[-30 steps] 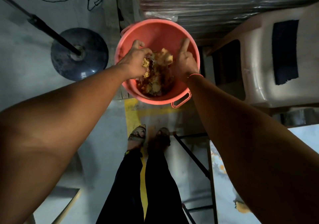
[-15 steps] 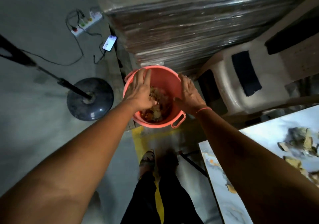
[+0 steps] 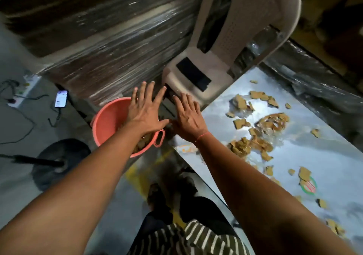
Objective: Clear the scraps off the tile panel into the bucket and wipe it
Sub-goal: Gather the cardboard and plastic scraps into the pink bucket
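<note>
1. Brown scraps (image 3: 255, 146) lie scattered across the glossy tile panel (image 3: 314, 166) on the right.
2. The right hand (image 3: 188, 119) and left hand (image 3: 145, 113) hang flat, fingers spread, holding nothing.
3. Below the left hand, the pink bucket (image 3: 106, 125) stands on the floor, holding scraps.
4. Farther back stands a plastic chair (image 3: 225, 38).

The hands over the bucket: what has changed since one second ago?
Both hands let go of the scraps and lifted out. The left hand now spreads open above the bucket, and the right hand lies open beside it. The bucket stayed in its place, and scraps remain on the tile panel.
</note>
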A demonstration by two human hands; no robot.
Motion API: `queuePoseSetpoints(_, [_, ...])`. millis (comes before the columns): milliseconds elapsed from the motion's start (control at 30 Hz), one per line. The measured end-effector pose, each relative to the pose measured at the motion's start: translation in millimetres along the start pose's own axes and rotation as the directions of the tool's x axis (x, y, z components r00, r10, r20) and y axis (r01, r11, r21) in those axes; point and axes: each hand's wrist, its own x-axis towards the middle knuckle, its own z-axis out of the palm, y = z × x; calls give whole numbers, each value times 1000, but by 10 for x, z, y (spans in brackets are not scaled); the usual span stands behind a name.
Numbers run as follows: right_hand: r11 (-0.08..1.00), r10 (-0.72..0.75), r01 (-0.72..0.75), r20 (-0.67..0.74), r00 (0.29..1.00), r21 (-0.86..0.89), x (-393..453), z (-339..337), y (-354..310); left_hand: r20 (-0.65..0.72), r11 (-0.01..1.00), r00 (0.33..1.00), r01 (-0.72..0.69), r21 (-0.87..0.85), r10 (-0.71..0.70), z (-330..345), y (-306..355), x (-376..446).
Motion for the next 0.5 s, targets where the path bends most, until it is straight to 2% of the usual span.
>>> queuePoseSetpoints(333, [968, 251, -250, -52, 967, 12, -1121, -180, 1149, 73, 975, 972, -219, -37, 221, -37, 1454, 104])
queuePoseSetpoints(500, [932, 361, -357, -63, 930, 66, -1715, -254, 1801, 181, 975, 965, -165, -146, 190, 73, 2052, 122])
